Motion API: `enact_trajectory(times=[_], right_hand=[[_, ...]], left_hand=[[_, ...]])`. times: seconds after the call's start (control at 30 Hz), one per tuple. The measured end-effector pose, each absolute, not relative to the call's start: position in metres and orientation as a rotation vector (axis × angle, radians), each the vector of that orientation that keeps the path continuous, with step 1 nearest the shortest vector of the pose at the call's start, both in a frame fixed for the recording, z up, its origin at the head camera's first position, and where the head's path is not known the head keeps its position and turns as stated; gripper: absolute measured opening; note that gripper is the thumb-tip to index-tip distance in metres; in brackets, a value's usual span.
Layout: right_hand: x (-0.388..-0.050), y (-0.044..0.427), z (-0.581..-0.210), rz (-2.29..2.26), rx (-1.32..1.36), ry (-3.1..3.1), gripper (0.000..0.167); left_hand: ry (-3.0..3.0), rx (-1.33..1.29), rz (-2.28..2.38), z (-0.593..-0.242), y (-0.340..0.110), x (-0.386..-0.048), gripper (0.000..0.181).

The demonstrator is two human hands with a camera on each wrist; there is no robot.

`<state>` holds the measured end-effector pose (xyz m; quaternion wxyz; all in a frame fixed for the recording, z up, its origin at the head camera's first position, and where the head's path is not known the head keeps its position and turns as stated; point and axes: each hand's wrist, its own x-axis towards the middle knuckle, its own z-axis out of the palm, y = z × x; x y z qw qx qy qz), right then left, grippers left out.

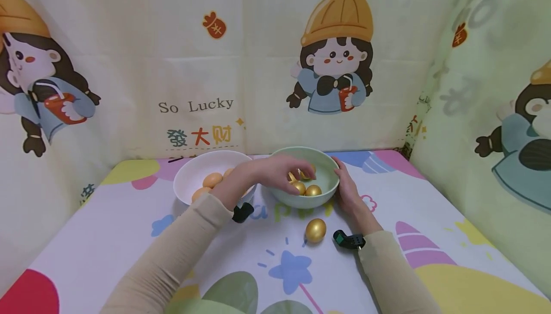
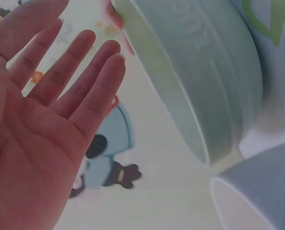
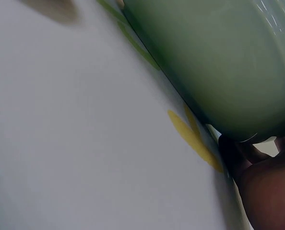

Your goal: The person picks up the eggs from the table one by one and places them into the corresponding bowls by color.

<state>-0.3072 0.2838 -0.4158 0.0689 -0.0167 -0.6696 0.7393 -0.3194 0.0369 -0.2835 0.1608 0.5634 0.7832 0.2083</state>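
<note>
Several gold eggs (image 1: 313, 190) lie in a light green bowl (image 1: 306, 203). Over this bowl hovers my left hand (image 1: 281, 170), palm down in the head view and partly covering the eggs. In the left wrist view its fingers (image 2: 97, 98) are extended and spread, and the palm holds nothing. My right hand (image 1: 349, 192) grips the bowl's right side; the right wrist view has its bent fingers against the green wall (image 3: 219, 67). One loose gold egg (image 1: 315, 230) lies on the table in front of the bowl.
Left of the green bowl stands a white bowl (image 1: 184, 180) with several brown eggs (image 1: 213, 180), partly hidden by my left forearm. A colourfully printed cloth (image 1: 241, 256) covers the table. Cartoon-printed curtains (image 1: 267, 89) rise at the back and both sides.
</note>
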Motion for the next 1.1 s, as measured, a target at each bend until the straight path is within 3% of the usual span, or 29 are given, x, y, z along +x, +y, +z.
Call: enact_trajectory(times=[0.37, 0.7, 1.1], right_hand=[[-0.310, 0.283, -0.418, 2.224, -0.021, -1.998, 0.056], [-0.307, 0.285, -0.418, 2.198, -0.009, -2.026, 0.056], [-0.305, 0.285, -0.416, 2.227, 0.009, -2.011, 0.056]], left_hand=[[2.270, 1.687, 0.532, -0.293, 0.037, -0.277, 0.046], [2.399, 1.777, 0.252, -0.330, 0.049, -0.247, 0.051], [2.500, 1.685, 0.093, -0.346, 0.062, -0.234, 0.051]])
